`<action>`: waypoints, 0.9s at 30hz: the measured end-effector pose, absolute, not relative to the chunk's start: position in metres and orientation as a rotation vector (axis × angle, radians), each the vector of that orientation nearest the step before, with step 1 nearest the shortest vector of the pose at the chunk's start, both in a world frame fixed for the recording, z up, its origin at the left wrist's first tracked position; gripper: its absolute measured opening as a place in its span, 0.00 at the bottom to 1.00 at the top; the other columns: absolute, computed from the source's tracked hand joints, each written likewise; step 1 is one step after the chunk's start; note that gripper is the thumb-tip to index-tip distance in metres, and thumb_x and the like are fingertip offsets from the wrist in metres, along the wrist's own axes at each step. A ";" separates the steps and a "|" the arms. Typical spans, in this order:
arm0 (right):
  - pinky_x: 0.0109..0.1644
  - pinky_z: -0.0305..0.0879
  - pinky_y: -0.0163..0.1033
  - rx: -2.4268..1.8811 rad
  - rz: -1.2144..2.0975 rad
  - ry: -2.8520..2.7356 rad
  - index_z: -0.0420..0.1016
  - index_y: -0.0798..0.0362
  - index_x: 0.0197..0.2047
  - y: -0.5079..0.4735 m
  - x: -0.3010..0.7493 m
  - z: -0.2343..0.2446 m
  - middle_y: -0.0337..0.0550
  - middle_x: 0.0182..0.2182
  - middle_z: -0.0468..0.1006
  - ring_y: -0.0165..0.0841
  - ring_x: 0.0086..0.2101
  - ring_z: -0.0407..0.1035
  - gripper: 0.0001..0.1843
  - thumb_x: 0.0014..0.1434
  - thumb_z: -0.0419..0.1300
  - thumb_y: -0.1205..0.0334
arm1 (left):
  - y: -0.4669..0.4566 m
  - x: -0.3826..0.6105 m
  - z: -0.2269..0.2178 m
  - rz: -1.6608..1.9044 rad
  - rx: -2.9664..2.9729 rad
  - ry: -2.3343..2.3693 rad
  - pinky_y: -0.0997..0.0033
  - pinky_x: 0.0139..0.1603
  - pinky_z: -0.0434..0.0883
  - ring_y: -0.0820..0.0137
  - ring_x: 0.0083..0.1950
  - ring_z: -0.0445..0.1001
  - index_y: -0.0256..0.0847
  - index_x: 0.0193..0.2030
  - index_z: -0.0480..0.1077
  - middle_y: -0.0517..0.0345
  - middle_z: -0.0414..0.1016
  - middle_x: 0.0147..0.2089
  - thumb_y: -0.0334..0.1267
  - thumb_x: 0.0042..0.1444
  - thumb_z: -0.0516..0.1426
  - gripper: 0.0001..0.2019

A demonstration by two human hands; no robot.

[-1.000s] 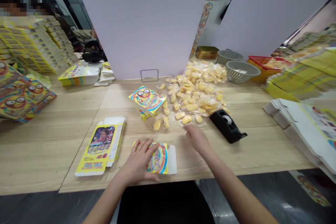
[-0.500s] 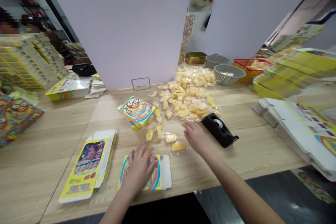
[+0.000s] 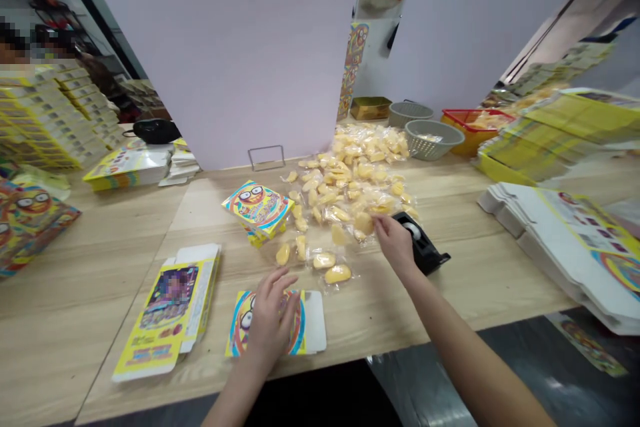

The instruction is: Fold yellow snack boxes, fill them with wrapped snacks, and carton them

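My left hand (image 3: 273, 317), fingers stretched and slightly apart, is over a small yellow-and-blue cartoon box (image 3: 243, 323) near the table's front edge. The box lies flat with a white flap (image 3: 315, 321) out to the right. At the near edge of a heap of clear-wrapped yellow pieces (image 3: 350, 177), my right hand (image 3: 399, 243) pinches at one wrapped yellow piece (image 3: 363, 222). Several loose wrapped pieces (image 3: 338, 273) lie between my hands. A black tape dispenser (image 3: 425, 250) sits just behind and beside my right hand, which partly hides it.
Cartoon packets (image 3: 260, 207) are stacked left of the heap. An open-flapped yellow box (image 3: 167, 313) lies at left. Flat cartons (image 3: 565, 240) are piled at right. Grey baskets (image 3: 434, 140) and a red basket (image 3: 470, 130) stand behind. A lilac panel (image 3: 225, 60) rises at the back.
My right hand has moved right, to the heap's near edge and in front of the tape dispenser. Another wrapped piece now lies apart near the heap. My left hand stays over the box, slightly shifted.
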State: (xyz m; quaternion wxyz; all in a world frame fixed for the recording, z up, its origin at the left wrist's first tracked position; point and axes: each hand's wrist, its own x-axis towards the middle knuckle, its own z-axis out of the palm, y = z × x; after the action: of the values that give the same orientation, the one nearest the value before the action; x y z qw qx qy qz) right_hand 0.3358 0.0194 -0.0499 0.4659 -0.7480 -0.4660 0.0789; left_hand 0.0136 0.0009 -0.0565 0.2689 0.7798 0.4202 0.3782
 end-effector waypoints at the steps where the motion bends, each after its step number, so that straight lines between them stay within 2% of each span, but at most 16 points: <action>1: 0.43 0.70 0.47 -1.829 0.216 -1.113 0.75 0.57 0.44 0.012 0.330 -0.050 0.52 0.38 0.80 0.42 0.38 0.74 0.23 0.63 0.48 0.48 | 0.000 0.023 -0.052 0.998 2.001 1.076 0.49 0.61 0.64 0.58 0.61 0.67 0.46 0.51 0.70 0.49 0.70 0.57 0.40 0.60 0.54 0.13; 4: 0.34 0.73 0.43 -1.720 0.442 -1.012 0.73 0.58 0.45 -0.010 0.297 -0.050 0.49 0.32 0.79 0.38 0.30 0.74 0.26 0.63 0.48 0.45 | -0.004 0.057 -0.041 0.892 1.505 0.886 0.51 0.60 0.65 0.56 0.62 0.66 0.45 0.58 0.64 0.45 0.67 0.60 0.45 0.54 0.61 0.25; 6: 0.33 0.74 0.43 -1.597 0.696 -0.959 0.73 0.58 0.46 -0.025 0.269 -0.048 0.50 0.34 0.78 0.38 0.31 0.74 0.26 0.61 0.51 0.44 | -0.005 0.079 -0.034 0.839 1.137 0.759 0.55 0.56 0.69 0.56 0.60 0.68 0.44 0.61 0.61 0.43 0.66 0.61 0.47 0.50 0.64 0.33; 8: 0.35 0.74 0.45 -1.551 0.796 -0.940 0.71 0.57 0.51 -0.041 0.243 -0.045 0.53 0.42 0.76 0.40 0.37 0.73 0.28 0.57 0.56 0.43 | -0.007 0.093 -0.030 0.867 0.908 0.723 0.61 0.52 0.71 0.60 0.55 0.72 0.43 0.56 0.63 0.46 0.70 0.57 0.47 0.50 0.64 0.28; 11: 0.46 0.72 0.47 -1.563 0.725 -0.943 0.58 0.52 0.64 -0.055 0.215 -0.039 0.55 0.56 0.66 0.43 0.49 0.68 0.38 0.54 0.60 0.45 | -0.011 0.100 -0.029 1.035 0.903 0.859 0.68 0.47 0.71 0.68 0.45 0.74 0.41 0.44 0.67 0.55 0.74 0.44 0.44 0.51 0.63 0.17; 13: 0.53 0.68 0.47 -1.487 0.844 -0.918 0.53 0.50 0.66 -0.055 0.202 -0.035 0.54 0.59 0.63 0.42 0.54 0.65 0.43 0.52 0.63 0.47 | -0.015 0.098 -0.029 1.105 1.014 0.964 0.70 0.46 0.70 0.70 0.42 0.74 0.41 0.41 0.67 0.59 0.74 0.39 0.39 0.46 0.66 0.16; 16: 0.53 0.67 0.44 -1.329 1.113 -0.761 0.59 0.51 0.61 -0.047 0.195 -0.031 0.50 0.54 0.69 0.40 0.51 0.68 0.38 0.51 0.64 0.48 | -0.021 0.088 -0.027 1.053 1.072 0.954 0.69 0.48 0.71 0.68 0.45 0.74 0.42 0.45 0.68 0.57 0.74 0.44 0.37 0.45 0.66 0.20; 19: 0.41 0.71 0.37 -1.275 1.189 -0.446 0.62 0.49 0.56 -0.042 0.202 -0.025 0.45 0.47 0.73 0.35 0.42 0.72 0.32 0.50 0.65 0.49 | -0.019 0.070 -0.023 0.979 0.941 0.891 0.66 0.45 0.74 0.65 0.48 0.74 0.42 0.49 0.68 0.53 0.73 0.49 0.42 0.48 0.64 0.21; 21: 0.29 0.66 0.32 -1.268 1.212 -0.287 0.63 0.47 0.55 -0.042 0.211 -0.019 0.40 0.40 0.74 0.30 0.33 0.70 0.33 0.47 0.67 0.50 | -0.015 0.055 -0.021 1.042 0.881 0.969 0.68 0.37 0.75 0.66 0.42 0.76 0.41 0.50 0.66 0.53 0.75 0.45 0.45 0.47 0.65 0.24; 23: 0.22 0.57 0.29 -1.256 1.261 -0.300 0.62 0.46 0.55 -0.044 0.214 -0.013 0.34 0.32 0.71 0.25 0.24 0.64 0.34 0.47 0.68 0.50 | -0.011 0.042 -0.020 1.143 0.887 1.069 0.71 0.32 0.74 0.68 0.36 0.76 0.40 0.49 0.63 0.55 0.76 0.39 0.45 0.44 0.67 0.27; 25: 0.22 0.55 0.29 -1.286 1.304 -0.518 0.63 0.47 0.55 -0.046 0.209 -0.006 0.32 0.28 0.70 0.24 0.22 0.60 0.34 0.47 0.68 0.50 | -0.009 0.032 -0.019 1.203 0.911 1.113 0.73 0.31 0.73 0.70 0.34 0.76 0.40 0.46 0.63 0.56 0.76 0.38 0.44 0.43 0.67 0.26; 27: 0.27 0.61 0.33 -1.346 1.257 -0.825 0.66 0.49 0.55 -0.048 0.198 0.000 0.35 0.30 0.73 0.28 0.26 0.66 0.32 0.47 0.68 0.53 | -0.009 0.026 -0.018 1.225 0.928 1.122 0.74 0.33 0.73 0.70 0.37 0.77 0.39 0.42 0.65 0.55 0.75 0.42 0.44 0.43 0.67 0.22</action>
State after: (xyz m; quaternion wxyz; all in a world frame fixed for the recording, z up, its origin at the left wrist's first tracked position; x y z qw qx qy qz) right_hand 0.1982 -0.0484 0.0003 0.5326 -0.5645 -0.3460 0.5273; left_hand 0.0260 -0.0085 -0.0178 0.5807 0.3970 0.4800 0.5242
